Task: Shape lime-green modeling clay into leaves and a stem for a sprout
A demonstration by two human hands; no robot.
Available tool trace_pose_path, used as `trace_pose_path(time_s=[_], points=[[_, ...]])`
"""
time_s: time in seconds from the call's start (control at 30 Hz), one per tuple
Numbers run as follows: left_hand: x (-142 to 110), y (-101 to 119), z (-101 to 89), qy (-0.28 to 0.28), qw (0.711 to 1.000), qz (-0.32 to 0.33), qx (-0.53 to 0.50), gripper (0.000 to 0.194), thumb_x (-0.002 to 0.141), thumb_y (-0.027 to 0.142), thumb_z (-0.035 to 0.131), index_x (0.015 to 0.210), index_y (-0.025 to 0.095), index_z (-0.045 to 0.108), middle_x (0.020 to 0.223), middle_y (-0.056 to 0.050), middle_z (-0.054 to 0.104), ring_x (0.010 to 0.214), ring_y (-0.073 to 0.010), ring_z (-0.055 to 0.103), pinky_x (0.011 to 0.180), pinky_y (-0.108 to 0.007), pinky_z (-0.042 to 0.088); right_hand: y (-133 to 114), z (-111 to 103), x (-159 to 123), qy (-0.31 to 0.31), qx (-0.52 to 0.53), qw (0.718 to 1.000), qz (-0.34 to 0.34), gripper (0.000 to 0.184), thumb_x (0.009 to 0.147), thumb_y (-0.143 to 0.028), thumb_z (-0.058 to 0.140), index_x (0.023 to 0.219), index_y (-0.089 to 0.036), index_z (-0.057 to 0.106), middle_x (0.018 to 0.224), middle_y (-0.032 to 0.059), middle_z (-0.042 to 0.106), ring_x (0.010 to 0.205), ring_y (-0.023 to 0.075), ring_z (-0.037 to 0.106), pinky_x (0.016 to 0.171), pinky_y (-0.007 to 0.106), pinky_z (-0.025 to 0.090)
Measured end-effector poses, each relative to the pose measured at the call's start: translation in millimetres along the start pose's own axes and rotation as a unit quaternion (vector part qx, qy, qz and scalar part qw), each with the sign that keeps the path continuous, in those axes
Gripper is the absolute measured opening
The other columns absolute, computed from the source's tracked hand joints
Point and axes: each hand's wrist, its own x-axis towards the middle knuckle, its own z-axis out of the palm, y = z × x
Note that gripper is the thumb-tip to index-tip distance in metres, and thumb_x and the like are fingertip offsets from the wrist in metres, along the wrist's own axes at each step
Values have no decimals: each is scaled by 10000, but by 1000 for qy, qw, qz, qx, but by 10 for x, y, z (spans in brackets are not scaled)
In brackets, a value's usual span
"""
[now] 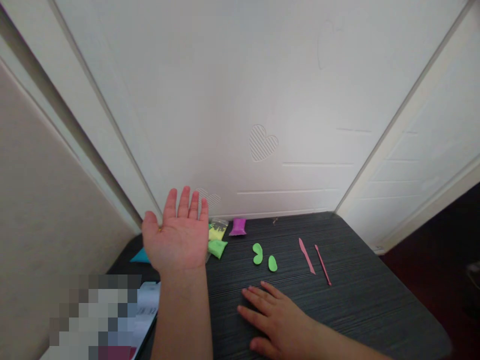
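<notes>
My left hand (177,240) is raised over the left side of the dark table, palm up with fingers stretched out; a tiny yellowish speck shows beside its thumb. Palm down near the front middle lies my right hand (277,317), fingers spread and holding nothing. Just beyond it are two light green clay-like pieces: a curved, notched one (257,254) and a flat oval one (272,263). To their right, a pink plastic modelling knife (306,256) lies beside a thin pink modelling stick (323,265). My left hand partly covers a green packet (217,248).
At the back of the table (360,300) are a purple packet (238,227) and a clear bag with yellow contents (218,230). A blue packet (140,256) shows at left. A partly blurred screen-like device (147,305) is front left. A white panel (300,100) rises behind.
</notes>
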Motion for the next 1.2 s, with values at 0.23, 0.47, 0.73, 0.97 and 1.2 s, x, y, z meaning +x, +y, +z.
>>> trace_pose_path(time_s=[0.23,0.47,0.73,0.97,1.2], points=[[54,71,-101,12,1000,8,-18,472,761,514,361,1111,236,514,1332,-58,402,1195,-211,408,960,-361,380,227,-59,211,14,-46,999,14,578,858,-523,292,1353,-229,241,1441,93,167,1313,247,166,1066,459,80],[51,112,-66,34,999,0,-41,441,771,483,369,1075,214,542,1313,-65,424,1164,-201,439,942,-342,397,51,-30,215,-31,-9,996,-80,587,856,-538,276,1358,-240,217,1442,83,172,1318,215,154,1075,407,76],[37,196,-65,39,999,3,23,290,725,340,492,947,190,602,1202,-60,524,1083,-183,501,912,-291,427,265,-112,283,16,-54,998,-31,594,849,-536,306,1348,-217,253,1433,101,192,1307,247,187,1065,456,111],[108,243,-157,101,994,36,-37,313,656,240,533,953,149,571,1138,-59,533,999,-150,524,788,-255,500,252,261,245,39,-142,979,-143,417,929,-313,252,1343,-294,207,1430,47,214,1289,181,250,1061,390,171],[107,418,-242,119,989,81,-44,372,629,193,543,993,114,541,1116,-73,520,965,-142,518,748,-253,511,215,-73,331,35,-55,997,-51,598,846,-532,318,1350,-218,243,1429,106,200,1306,241,195,1063,452,111]])
